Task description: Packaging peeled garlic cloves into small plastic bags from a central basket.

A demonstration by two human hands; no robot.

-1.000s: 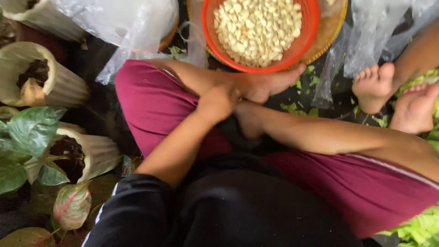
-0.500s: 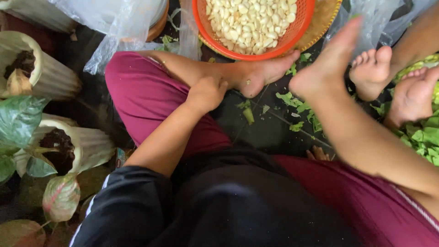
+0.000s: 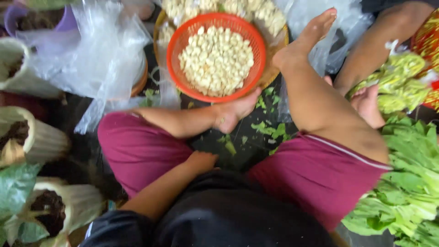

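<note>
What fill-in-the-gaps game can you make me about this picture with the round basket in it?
1. The round basket full of pale pieces is ____ in colour.
2. The person's left hand rests against their own ____.
3. The pale pots at the left edge hold dark ____.
4. The leaf scraps on the dark ground are ____ in colour.

Missing words: orange; leg; soil; green.
</note>
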